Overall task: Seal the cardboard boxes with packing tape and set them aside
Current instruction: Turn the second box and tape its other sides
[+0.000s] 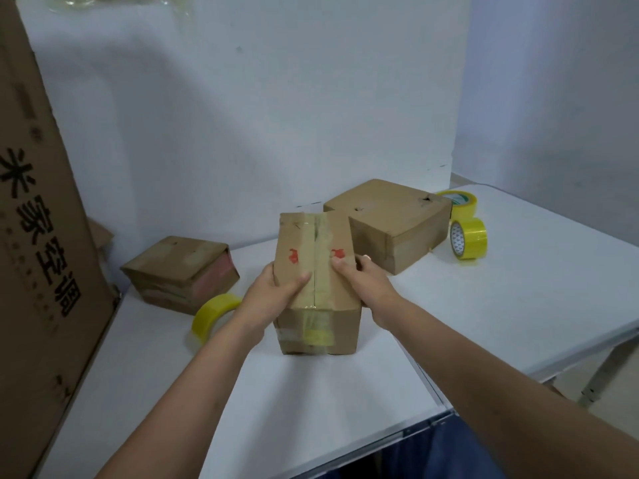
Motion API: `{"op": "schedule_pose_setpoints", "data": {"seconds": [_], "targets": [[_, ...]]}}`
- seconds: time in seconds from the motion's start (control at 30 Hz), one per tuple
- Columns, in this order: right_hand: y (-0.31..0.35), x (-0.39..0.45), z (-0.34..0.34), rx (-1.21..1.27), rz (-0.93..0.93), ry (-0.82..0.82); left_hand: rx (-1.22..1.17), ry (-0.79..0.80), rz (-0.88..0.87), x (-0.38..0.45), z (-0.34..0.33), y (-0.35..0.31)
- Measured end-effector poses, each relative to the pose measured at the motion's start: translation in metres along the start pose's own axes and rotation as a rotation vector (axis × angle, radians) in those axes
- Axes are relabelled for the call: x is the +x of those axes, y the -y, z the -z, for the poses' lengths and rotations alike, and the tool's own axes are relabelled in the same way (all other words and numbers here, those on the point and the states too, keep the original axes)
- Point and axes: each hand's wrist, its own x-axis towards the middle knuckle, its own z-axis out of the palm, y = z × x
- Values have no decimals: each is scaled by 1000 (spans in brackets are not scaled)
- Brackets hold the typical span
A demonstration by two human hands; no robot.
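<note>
The large cardboard sheet (41, 209) standing left of the middle box (316, 271) carries bold black Chinese characters running down it: 米家空调. On top of that middle box sit two red printed marks, too smudged to read. Green print on the tape roll (458, 202) far right of it is illegible.

A makeshift packing station: a plain white folding worktop (518, 288) against bare white walls, scattered worn cardboard boxes (390, 223), yellow tape rolls (468, 243), and a big printed carton (38, 209) leaning beside it.
</note>
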Motion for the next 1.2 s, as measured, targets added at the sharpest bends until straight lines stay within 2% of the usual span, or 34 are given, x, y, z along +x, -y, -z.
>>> {"op": "schedule_pose_setpoints", "data": {"seconds": [0.17, 0.27, 0.4, 0.47, 0.53, 0.6, 0.67, 0.77, 0.83, 0.97, 1.07, 1.13, 1.2], "targets": [[20, 5, -3, -177, 45, -116, -168, 44, -153, -26, -14, 9], [23, 1, -9, -354, 105, -156, -208, 18, -168, -30, -15, 19], [20, -3, -8, -389, 203, -163, -222, 17, -177, -30, -15, 23], [16, -1, -4, -222, 219, -80, -163, 29, -234, -30, -11, 24], [23, -1, 2, 190, 99, 9, -78, 9, -328, -26, -1, 23], [31, 2, 15, 530, 31, 26, 3, -24, -373, -19, 9, 19], [35, 7, 27, 613, 21, -15, -68, -91, -293, -15, 17, 13], [31, 1, 25, 376, 23, 61, -346, -112, -99, -15, 13, -2], [23, 0, 19, 251, 45, 105, -325, -39, -32, -18, 9, -7], [23, -4, 19, 215, 48, 106, -163, -109, -133, -14, 6, 9], [19, 1, 28, 199, -22, -59, -180, -85, -183, -18, 7, 23], [2, 8, 42, -128, -40, -154, -197, -38, -208, -22, 8, 31], [-24, 10, 59, -525, -58, -128, -201, 1, -203, -23, 9, 41]]}}
